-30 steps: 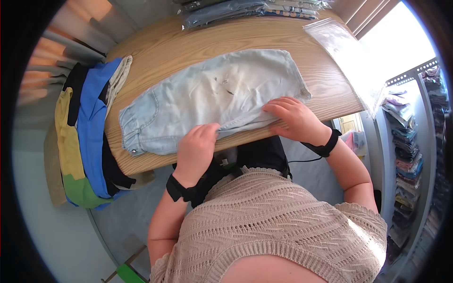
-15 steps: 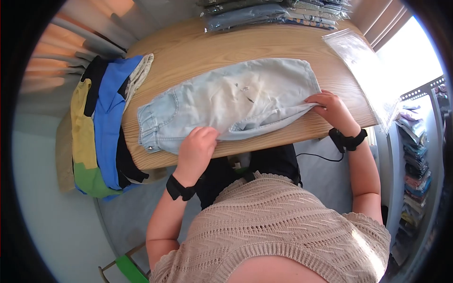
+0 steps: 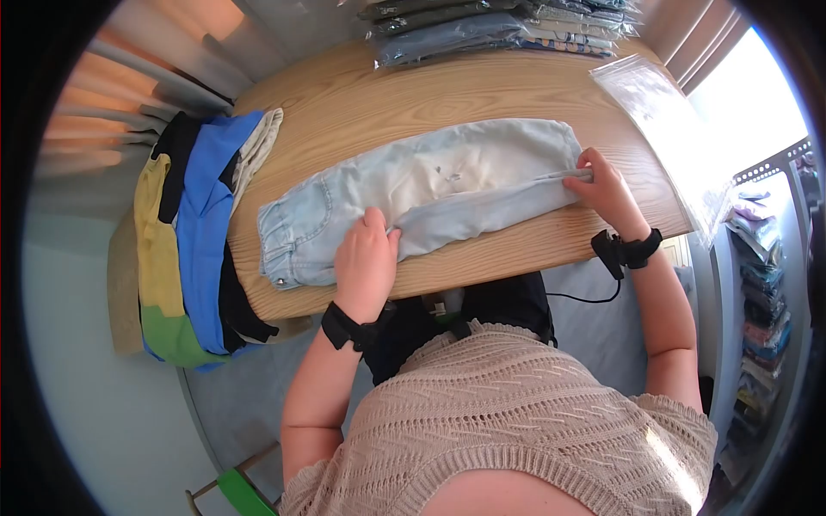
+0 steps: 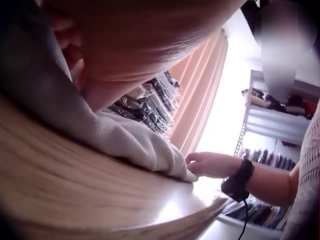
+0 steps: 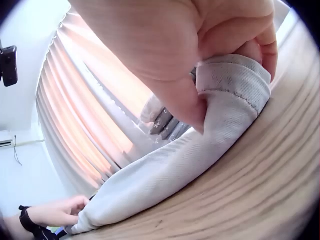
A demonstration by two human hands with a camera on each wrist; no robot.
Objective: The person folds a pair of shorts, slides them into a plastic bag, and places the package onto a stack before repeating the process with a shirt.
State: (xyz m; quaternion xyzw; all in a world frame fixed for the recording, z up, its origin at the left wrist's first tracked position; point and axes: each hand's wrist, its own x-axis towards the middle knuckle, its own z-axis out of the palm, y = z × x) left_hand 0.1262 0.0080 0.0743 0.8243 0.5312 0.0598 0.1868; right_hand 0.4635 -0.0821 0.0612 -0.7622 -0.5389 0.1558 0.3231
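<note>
Light-blue jeans [image 3: 490, 159] lie lengthwise across the wooden table, elastic waistband [image 3: 277, 245] to the left and leg hem to the right. Dark marks show on the upper leg panel. Along the near side, a strip of the leg is folded over on top. My right hand [image 3: 609, 196] pinches the hem corner; in the right wrist view its thumb and fingers grip the rolled hem [image 5: 232, 85]. My left hand [image 3: 366, 262] holds the near edge around mid-length, fingers curled over the denim, partly hidden in the left wrist view.
Blue, yellow, green and black garments [image 3: 205, 224] hang over the table's left end. Bagged, folded clothes [image 3: 456, 39] are stacked at the back. Clear plastic bags [image 3: 658, 112] lie at the right edge. Shelves of packed clothes [image 3: 761, 284] stand to the right.
My right hand has moved right to the hem corner and carried the near edge up and over. The left hand has shifted slightly away from the body along the jeans.
</note>
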